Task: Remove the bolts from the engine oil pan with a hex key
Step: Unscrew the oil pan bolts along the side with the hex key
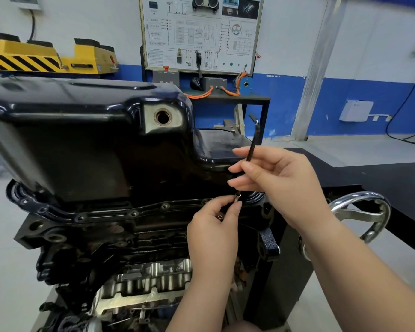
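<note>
Engine sits inverted, black oil pan (82, 149) on top, its open drain hole (163, 116) facing me.

Right hand (280, 178): at the pan's right end, above the flange, fingers closed round the hex key (254, 137). The key's long leg runs near-upright and tilts slightly right, with the short bend at the top. The lower end is hidden behind the fingers, so I can't tell if the tip is seated in anything.

Left hand (213, 233): just below the right hand, at the right end of the pan flange (106, 215). Thumb and index finger pinch a bolt (237, 197) with the socket head pointing up, right under the right hand's fingers. I can't tell if the bolt is clear of its hole or partly threaded in. A second bolt (219, 216) is tucked into the same hand, and I see only its head.

The two hands are close together, nearly touching.

Flange bolts (165, 206) are seated in a row along the pan's near edge, from mid-flange round to the left corner.

Engine block (106, 245) is directly under the pan. A chrome handwheel (362, 212) is to the right of the pan, beyond the right forearm. Behind the pan: a wiring-diagram training board (201, 32) at centre and a yellow lift with hazard stripes (41, 56) to the left.
</note>
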The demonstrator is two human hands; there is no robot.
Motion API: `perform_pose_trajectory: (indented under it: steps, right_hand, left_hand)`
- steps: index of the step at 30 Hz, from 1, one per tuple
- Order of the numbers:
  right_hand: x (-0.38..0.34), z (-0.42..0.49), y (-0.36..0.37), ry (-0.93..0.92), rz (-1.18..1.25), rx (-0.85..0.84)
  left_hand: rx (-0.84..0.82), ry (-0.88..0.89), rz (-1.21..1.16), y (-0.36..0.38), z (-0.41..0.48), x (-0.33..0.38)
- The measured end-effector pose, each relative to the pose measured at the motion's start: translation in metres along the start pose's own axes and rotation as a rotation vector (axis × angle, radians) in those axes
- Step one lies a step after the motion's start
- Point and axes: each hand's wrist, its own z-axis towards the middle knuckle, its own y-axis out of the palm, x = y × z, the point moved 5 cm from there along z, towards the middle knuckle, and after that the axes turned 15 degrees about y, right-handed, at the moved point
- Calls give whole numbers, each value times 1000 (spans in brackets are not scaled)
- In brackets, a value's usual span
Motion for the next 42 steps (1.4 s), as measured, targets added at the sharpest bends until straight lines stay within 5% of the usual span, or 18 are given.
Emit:
perform_pose_trajectory:
  steps: [9, 35, 42]
  right_hand:
    - [2, 4, -3, -12, -70, 106]
    - [9, -5, -1, 6, 16, -4]
    - [1, -2, -5, -62, -7, 87]
  left_hand:
    - [-22, 29, 34, -1, 0, -1]
    - [-36, 31, 8, -1, 0, -1]
    - [-35, 16, -2, -1, 1, -2]
